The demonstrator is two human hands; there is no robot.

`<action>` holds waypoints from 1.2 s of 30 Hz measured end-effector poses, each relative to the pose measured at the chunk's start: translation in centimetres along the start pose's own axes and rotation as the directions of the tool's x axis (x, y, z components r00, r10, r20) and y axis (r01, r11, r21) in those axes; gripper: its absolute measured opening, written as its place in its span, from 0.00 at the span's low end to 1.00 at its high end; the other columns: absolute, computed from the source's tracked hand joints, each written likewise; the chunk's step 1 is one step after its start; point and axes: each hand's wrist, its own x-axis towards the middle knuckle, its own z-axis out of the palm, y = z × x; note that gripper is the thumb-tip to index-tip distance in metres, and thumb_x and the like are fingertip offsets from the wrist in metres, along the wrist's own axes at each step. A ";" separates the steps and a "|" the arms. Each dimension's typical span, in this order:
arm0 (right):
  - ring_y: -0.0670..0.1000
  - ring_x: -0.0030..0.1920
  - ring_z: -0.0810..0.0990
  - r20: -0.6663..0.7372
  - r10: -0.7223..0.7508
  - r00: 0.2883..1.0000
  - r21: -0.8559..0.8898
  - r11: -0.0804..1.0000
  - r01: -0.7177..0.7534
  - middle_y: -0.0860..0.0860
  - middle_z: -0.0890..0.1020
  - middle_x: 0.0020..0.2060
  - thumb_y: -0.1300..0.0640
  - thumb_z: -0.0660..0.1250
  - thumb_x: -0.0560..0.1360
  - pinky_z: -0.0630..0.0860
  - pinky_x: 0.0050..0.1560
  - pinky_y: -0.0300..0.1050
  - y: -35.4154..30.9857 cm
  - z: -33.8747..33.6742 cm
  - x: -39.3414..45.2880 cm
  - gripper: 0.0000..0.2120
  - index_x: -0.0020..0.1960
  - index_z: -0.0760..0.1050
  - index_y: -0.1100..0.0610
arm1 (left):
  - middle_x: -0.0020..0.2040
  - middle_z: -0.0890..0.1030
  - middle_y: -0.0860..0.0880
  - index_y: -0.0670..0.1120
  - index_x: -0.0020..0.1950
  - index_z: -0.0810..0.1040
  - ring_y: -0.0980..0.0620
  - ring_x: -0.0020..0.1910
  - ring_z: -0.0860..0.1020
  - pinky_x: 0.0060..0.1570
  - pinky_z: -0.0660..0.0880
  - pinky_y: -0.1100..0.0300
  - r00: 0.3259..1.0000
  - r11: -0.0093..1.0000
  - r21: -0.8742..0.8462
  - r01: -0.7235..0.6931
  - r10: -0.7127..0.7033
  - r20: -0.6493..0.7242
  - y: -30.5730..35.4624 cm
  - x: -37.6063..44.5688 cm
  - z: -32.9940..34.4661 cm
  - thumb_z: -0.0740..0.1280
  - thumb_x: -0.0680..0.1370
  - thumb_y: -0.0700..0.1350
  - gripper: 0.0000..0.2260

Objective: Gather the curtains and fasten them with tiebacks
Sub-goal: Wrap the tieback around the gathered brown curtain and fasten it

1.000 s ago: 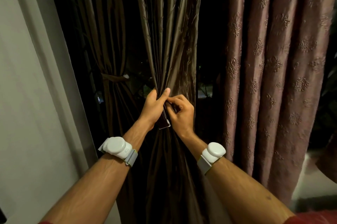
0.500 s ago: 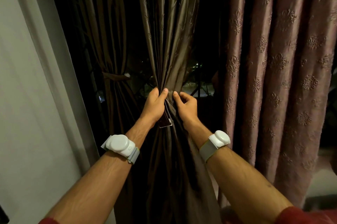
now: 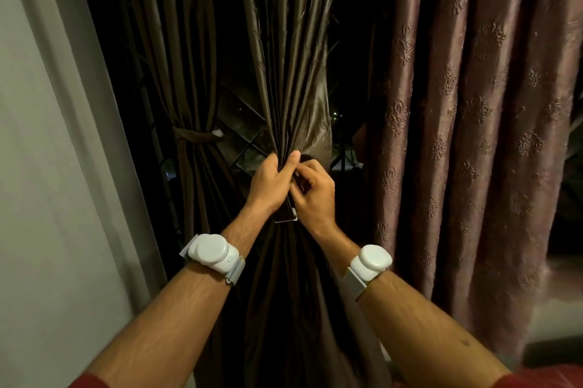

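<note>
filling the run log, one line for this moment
left hand grips curtain | right hand pinches tieback | not yet fastened

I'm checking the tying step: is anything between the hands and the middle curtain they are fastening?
Nothing visible. The left hand grips the gathered middle curtain directly, and the right hand pinches the tieback against it. The tied left curtain and the patterned curtain hang clear on either side.
</note>
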 end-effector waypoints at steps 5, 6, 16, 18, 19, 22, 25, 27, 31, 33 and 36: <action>0.47 0.44 0.81 -0.052 0.070 0.996 0.109 0.992 -0.064 0.50 0.81 0.46 0.62 0.70 0.78 0.77 0.46 0.38 0.7 -0.5 -0.1 0.11 0.60 0.85 0.57 | 0.34 0.71 0.47 0.41 0.39 0.71 0.49 0.35 0.72 0.40 0.71 0.43 1.000 0.998 -0.060 0.000 0.000 0.001 -0.4 1.0 -0.5 0.65 0.84 0.52 0.19; 0.47 0.45 0.81 -0.099 0.115 0.988 0.105 0.989 -0.104 0.49 0.80 0.48 0.60 0.71 0.79 0.76 0.48 0.35 0.9 -0.6 -0.1 0.12 0.62 0.83 0.56 | 0.34 0.71 0.46 0.41 0.40 0.72 0.49 0.35 0.71 0.40 0.71 0.44 1.000 0.998 -0.059 -0.005 0.006 0.002 -0.5 1.0 -0.5 0.65 0.84 0.52 0.18; 0.48 0.50 0.83 -0.148 0.460 0.875 0.190 0.882 -0.431 0.52 0.84 0.48 0.54 0.73 0.79 0.79 0.54 0.47 1.6 -0.7 1.4 0.09 0.54 0.81 0.59 | 0.33 0.72 0.46 0.44 0.40 0.71 0.48 0.32 0.72 0.37 0.70 0.49 0.999 1.000 -0.007 -0.013 0.013 0.047 -0.8 1.1 0.0 0.66 0.84 0.51 0.16; 0.41 0.45 0.82 -0.223 0.364 0.904 0.176 0.927 -0.330 0.45 0.84 0.43 0.58 0.73 0.78 0.76 0.48 0.37 1.6 -1.3 1.0 0.03 0.50 0.81 0.56 | 0.33 0.68 0.52 0.49 0.37 0.67 0.53 0.31 0.69 0.36 0.67 0.53 1.000 0.999 0.039 -0.007 0.007 0.001 -1.1 1.2 0.0 0.65 0.84 0.52 0.17; 0.40 0.45 0.82 -0.239 0.334 0.912 0.187 0.937 -0.295 0.43 0.84 0.43 0.59 0.73 0.78 0.76 0.48 0.34 1.5 -1.5 0.7 0.04 0.51 0.80 0.55 | 0.33 0.67 0.53 0.50 0.37 0.66 0.54 0.31 0.68 0.35 0.66 0.54 1.000 0.998 0.059 -0.001 0.002 -0.014 -1.1 1.2 0.1 0.65 0.84 0.52 0.17; 0.43 0.50 0.85 -0.235 0.323 0.917 0.256 0.931 -0.262 0.44 0.85 0.48 0.58 0.75 0.77 0.80 0.52 0.37 1.2 -1.6 -0.2 0.12 0.58 0.76 0.51 | 0.32 0.66 0.54 0.51 0.37 0.64 0.54 0.30 0.66 0.34 0.64 0.55 1.000 0.998 0.069 0.005 -0.003 -0.024 -1.1 1.2 0.5 0.64 0.84 0.53 0.18; 0.42 0.47 0.83 -0.190 0.270 0.944 0.185 0.954 -0.236 0.40 0.83 0.44 0.58 0.75 0.77 0.79 0.48 0.37 1.3 -1.5 -0.8 0.08 0.53 0.78 0.51 | 0.33 0.70 0.49 0.48 0.38 0.68 0.50 0.32 0.71 0.36 0.69 0.50 1.000 1.000 0.027 0.003 -0.004 0.023 -0.7 1.1 0.9 0.64 0.84 0.53 0.17; 0.43 0.43 0.84 -0.132 0.259 0.957 0.174 0.956 -0.235 0.41 0.84 0.40 0.60 0.74 0.77 0.79 0.45 0.38 1.4 -1.4 -0.7 0.05 0.48 0.81 0.52 | 0.40 0.78 0.38 0.40 0.44 0.73 0.39 0.39 0.79 0.43 0.76 0.40 0.998 1.000 -0.012 0.011 -0.010 0.062 -0.3 1.0 1.2 0.64 0.84 0.53 0.17; 0.44 0.41 0.86 -0.029 0.315 0.949 0.185 0.934 -0.305 0.46 0.86 0.39 0.63 0.74 0.75 0.82 0.45 0.42 1.5 -1.4 0.1 0.03 0.46 0.84 0.55 | 0.43 0.81 0.39 0.36 0.49 0.77 0.42 0.44 0.82 0.49 0.78 0.37 0.993 0.994 -0.102 0.025 -0.013 0.120 0.4 0.9 1.0 0.65 0.77 0.63 0.27; 0.44 0.42 0.86 0.004 0.283 0.959 0.158 0.947 -0.280 0.46 0.87 0.39 0.64 0.74 0.75 0.82 0.45 0.40 1.4 -1.6 0.5 0.04 0.46 0.85 0.57 | 0.40 0.80 0.44 0.39 0.46 0.78 0.47 0.41 0.81 0.44 0.78 0.43 0.991 0.994 -0.104 0.018 -0.004 0.131 0.3 0.9 0.7 0.68 0.72 0.70 0.32; 0.44 0.43 0.86 0.077 0.188 0.979 0.166 0.966 -0.199 0.46 0.87 0.40 0.65 0.73 0.75 0.81 0.45 0.41 1.1 -1.7 0.9 0.06 0.48 0.86 0.56 | 0.46 0.80 0.44 0.35 0.55 0.77 0.48 0.46 0.81 0.46 0.78 0.48 0.990 0.994 -0.106 0.040 -0.025 0.141 0.1 1.0 0.2 0.71 0.68 0.70 0.38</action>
